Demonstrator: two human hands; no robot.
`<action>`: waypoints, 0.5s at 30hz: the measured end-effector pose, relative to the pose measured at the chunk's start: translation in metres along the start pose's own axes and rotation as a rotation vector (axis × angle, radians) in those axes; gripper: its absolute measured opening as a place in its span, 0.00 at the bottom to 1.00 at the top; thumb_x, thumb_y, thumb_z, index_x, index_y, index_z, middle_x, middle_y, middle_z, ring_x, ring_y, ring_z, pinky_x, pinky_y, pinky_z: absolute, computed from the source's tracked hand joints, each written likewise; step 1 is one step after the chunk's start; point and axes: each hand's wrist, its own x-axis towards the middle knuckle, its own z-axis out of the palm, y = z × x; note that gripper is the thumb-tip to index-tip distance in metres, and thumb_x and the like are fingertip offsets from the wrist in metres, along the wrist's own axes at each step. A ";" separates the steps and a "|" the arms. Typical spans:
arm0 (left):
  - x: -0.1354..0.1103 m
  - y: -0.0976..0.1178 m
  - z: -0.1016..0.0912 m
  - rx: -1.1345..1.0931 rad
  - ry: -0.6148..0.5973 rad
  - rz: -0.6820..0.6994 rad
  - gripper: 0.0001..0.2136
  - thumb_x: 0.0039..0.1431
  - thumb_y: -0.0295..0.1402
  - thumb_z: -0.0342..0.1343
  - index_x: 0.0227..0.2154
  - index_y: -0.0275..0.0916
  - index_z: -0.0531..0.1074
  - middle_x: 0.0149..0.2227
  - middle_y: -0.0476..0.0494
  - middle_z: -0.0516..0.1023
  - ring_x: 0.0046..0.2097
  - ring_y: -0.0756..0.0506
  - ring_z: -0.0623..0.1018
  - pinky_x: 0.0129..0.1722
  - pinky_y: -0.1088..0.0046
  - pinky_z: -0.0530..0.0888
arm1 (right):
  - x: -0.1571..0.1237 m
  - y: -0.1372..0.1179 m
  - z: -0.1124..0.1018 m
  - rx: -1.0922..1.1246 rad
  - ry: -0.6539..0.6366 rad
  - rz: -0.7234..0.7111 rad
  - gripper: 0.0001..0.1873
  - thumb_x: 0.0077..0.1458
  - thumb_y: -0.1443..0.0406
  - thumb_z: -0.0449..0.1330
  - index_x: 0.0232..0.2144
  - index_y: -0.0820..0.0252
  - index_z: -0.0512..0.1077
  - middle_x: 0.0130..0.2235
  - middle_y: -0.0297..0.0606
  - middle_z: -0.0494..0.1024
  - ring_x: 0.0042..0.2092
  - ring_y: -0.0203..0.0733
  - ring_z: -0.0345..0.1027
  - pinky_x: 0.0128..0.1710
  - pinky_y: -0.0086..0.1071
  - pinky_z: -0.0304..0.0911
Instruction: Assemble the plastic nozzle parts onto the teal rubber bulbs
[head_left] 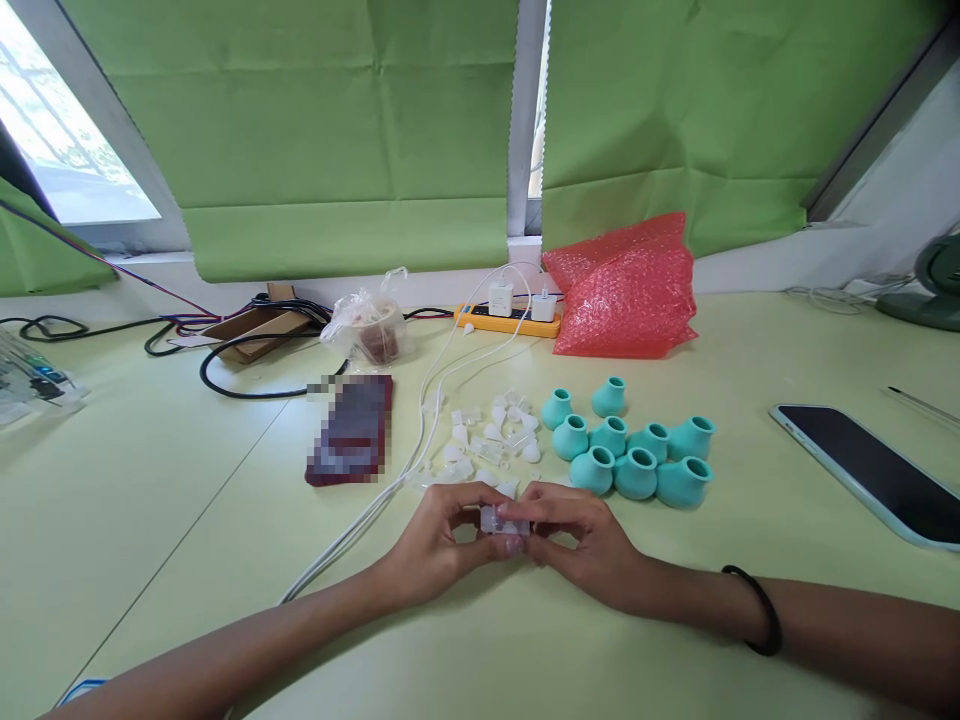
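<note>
Between my two hands, just above the table, is a small clear plastic piece (491, 520). My left hand (442, 540) pinches it from the left with thumb and fingers. From the right, my right hand (589, 540) grips the same piece, its fingertips meeting those of the left. Fingers cover part of the piece, so its exact kind is hard to make out. Right beyond my hands lies a loose pile of small white and clear plastic parts (491, 450). Several turquoise rubber bulbs (636, 474) with open necks stand grouped to the right of that pile.
White cables (375, 507) run across the table from a yellow power strip (487, 322). A dark red pouch-like object (349, 430), partly pixelated, lies left. Red bubble wrap (622, 290) stands at the back. A phone (870, 465) lies right. Behind the tape roll (377, 330), black cables fill a cardboard box (259, 330).
</note>
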 end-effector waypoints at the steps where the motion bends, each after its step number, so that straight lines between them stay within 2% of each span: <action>1: 0.000 0.000 0.000 -0.016 0.004 -0.005 0.07 0.46 0.31 0.59 0.29 0.34 0.72 0.26 0.47 0.74 0.29 0.50 0.70 0.30 0.74 0.68 | 0.000 -0.001 0.000 -0.011 -0.001 -0.006 0.14 0.50 0.69 0.55 0.40 0.55 0.72 0.30 0.35 0.69 0.31 0.32 0.62 0.27 0.25 0.61; 7: 0.001 -0.003 0.002 -0.097 0.033 -0.031 0.09 0.40 0.30 0.62 0.27 0.32 0.73 0.24 0.47 0.73 0.27 0.50 0.70 0.30 0.74 0.68 | 0.002 -0.007 0.000 -0.028 0.016 -0.041 0.16 0.47 0.71 0.57 0.41 0.56 0.71 0.31 0.36 0.71 0.30 0.32 0.65 0.27 0.25 0.64; 12: 0.000 0.000 0.000 -0.126 0.015 -0.044 0.13 0.41 0.29 0.61 0.33 0.32 0.74 0.30 0.44 0.75 0.31 0.49 0.71 0.33 0.73 0.69 | -0.001 -0.007 0.000 -0.074 0.079 -0.058 0.16 0.48 0.69 0.56 0.42 0.56 0.69 0.33 0.37 0.73 0.32 0.34 0.67 0.29 0.26 0.67; 15: -0.003 0.007 0.000 -0.174 -0.007 -0.068 0.10 0.43 0.27 0.60 0.32 0.33 0.74 0.29 0.46 0.75 0.31 0.49 0.71 0.33 0.74 0.68 | -0.002 -0.008 0.001 -0.162 0.087 -0.177 0.16 0.48 0.69 0.57 0.42 0.57 0.69 0.31 0.36 0.73 0.30 0.33 0.66 0.29 0.26 0.66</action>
